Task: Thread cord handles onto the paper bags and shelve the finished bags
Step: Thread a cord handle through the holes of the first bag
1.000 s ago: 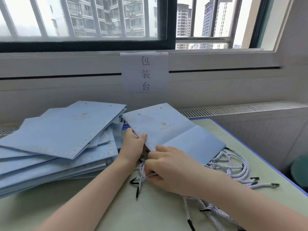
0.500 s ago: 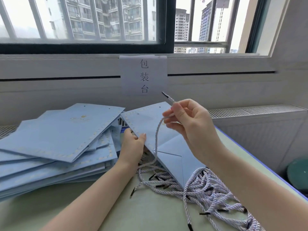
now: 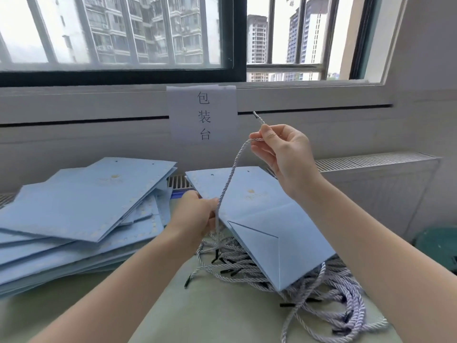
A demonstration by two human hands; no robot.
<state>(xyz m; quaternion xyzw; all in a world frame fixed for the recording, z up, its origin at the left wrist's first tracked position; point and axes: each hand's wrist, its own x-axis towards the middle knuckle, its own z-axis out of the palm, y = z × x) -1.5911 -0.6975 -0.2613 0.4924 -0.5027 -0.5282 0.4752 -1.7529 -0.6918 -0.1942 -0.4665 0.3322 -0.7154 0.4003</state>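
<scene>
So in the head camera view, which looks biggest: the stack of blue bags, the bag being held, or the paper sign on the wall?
1. Stack of blue bags
2. Held bag, though it sits nearer the camera
3. Paper sign, which is farther back

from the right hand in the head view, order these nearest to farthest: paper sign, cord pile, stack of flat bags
Measured from the right hand, which pinches a cord:
1. Paper sign: on the wall just to the hand's left.
2. Cord pile: on the table below the hand, partly under the held bag.
3. Stack of flat bags: far left of the table, beyond the left hand.
</scene>
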